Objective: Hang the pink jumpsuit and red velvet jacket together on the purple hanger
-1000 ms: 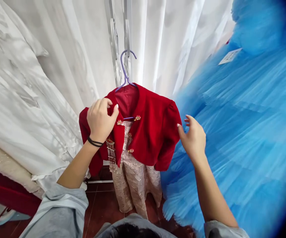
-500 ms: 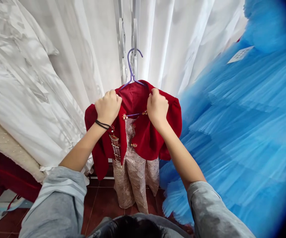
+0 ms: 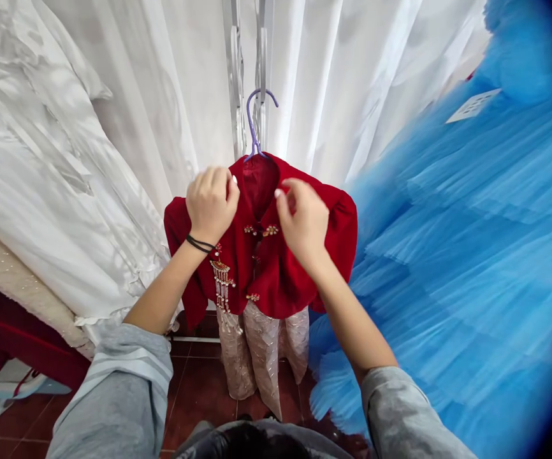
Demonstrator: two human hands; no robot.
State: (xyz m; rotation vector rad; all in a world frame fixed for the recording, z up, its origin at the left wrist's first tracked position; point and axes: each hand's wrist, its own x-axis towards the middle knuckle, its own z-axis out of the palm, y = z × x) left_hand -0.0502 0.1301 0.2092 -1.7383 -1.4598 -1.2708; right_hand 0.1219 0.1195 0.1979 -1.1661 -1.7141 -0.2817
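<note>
A red jacket (image 3: 299, 280) hangs on a purple hanger (image 3: 253, 121), its front edges nearly together below the stand collar. Jewelled clasps (image 3: 270, 230) run down the front, and a beaded tassel ornament (image 3: 222, 280) dangles on its left side. My left hand (image 3: 211, 197), with black bands at the wrist, is just left of the collar, fingers bent and thumb apart, no cloth visibly pinched. On the collar's right, my right hand (image 3: 305, 217) is loosely curled with a gap between thumb and forefinger. Under the jacket hangs a pale pink, shiny patterned garment (image 3: 261, 344).
White garments (image 3: 56, 185) hang on the left, and a layered blue tulle dress (image 3: 457, 255) with a white tag (image 3: 474, 106) fills the right. Behind the hanger are metal uprights (image 3: 235, 70) and a white curtain (image 3: 299, 76). The floor (image 3: 199, 382) is dark red tile.
The jacket's front edges, held apart before, have come together, covering the hanger's bar and the upper part of the pink garment. Both hands have loosened from the collar edges.
</note>
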